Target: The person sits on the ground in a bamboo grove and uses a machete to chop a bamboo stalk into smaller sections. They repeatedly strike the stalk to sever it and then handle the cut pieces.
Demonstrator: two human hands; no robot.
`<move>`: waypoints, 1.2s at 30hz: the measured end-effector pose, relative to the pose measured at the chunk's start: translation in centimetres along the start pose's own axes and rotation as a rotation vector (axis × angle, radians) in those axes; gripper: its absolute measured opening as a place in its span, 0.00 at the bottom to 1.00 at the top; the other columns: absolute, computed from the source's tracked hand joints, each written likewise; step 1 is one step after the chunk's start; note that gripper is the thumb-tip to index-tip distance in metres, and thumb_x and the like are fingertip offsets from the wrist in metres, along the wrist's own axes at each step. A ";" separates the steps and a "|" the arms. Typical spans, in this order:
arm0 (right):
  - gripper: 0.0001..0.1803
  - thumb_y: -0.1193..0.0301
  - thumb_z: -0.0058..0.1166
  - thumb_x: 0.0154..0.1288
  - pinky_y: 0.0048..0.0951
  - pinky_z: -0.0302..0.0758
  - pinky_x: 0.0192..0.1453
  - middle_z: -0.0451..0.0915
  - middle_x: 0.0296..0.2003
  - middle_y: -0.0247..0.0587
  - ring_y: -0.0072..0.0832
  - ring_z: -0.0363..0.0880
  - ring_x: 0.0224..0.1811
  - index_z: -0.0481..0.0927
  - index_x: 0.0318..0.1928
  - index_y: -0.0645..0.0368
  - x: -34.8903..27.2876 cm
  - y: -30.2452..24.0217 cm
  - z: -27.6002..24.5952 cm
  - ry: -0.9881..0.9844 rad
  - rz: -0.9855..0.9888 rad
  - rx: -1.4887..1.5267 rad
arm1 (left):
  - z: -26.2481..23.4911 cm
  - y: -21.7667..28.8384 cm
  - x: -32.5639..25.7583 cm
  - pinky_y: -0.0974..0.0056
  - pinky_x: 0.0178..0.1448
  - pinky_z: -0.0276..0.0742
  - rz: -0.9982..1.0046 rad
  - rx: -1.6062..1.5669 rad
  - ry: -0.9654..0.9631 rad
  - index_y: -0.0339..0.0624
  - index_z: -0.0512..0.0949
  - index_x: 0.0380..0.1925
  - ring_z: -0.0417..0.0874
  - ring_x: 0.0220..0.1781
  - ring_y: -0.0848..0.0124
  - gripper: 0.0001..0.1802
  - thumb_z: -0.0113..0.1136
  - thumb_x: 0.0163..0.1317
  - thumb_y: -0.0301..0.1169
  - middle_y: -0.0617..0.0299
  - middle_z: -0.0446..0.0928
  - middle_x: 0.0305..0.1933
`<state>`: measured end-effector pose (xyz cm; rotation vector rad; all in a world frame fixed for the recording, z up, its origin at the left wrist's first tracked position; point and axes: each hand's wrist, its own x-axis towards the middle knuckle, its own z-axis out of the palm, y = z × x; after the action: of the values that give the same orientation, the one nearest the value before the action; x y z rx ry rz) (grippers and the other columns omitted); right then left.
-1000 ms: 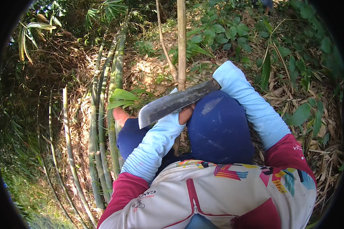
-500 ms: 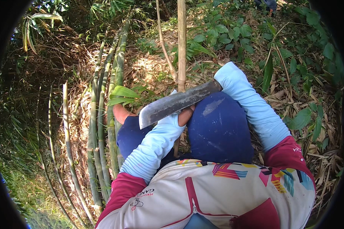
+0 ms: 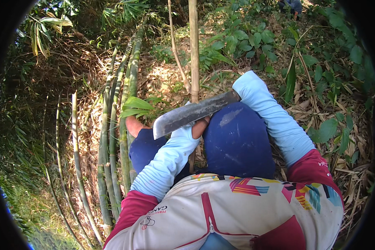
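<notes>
a machete slants from the cloth-covered right hand over the left hand. i cannot tell either grip.

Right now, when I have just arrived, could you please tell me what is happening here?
A person in light blue sleeves has a machete in the right hand, its broad blade slanting near the knees. The left hand is partly hidden by the blade, near an upright pole; its grip cannot be seen.

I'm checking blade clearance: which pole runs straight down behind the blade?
The thick tan pole, straight and upright, passing behind the blade. The thin stick bends in beside it higher up; the green stalks stand further left.
</notes>
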<state>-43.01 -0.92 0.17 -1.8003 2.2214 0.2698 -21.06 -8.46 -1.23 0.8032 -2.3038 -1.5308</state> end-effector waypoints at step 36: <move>0.08 0.66 0.58 0.42 0.41 0.77 0.34 0.79 0.24 0.50 0.47 0.81 0.29 0.81 0.21 0.58 -0.3 1.0 2.9 0.422 -0.088 0.208 | 4.0 -12.5 4.9 0.69 0.42 0.70 -0.099 -1.152 0.343 0.45 0.68 0.41 0.71 0.37 0.73 0.09 0.44 0.75 0.38 0.64 0.71 0.39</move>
<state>-43.67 0.47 -2.51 -1.9700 2.3163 -0.3815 -23.25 -11.86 -14.60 0.7195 -0.8606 -2.1270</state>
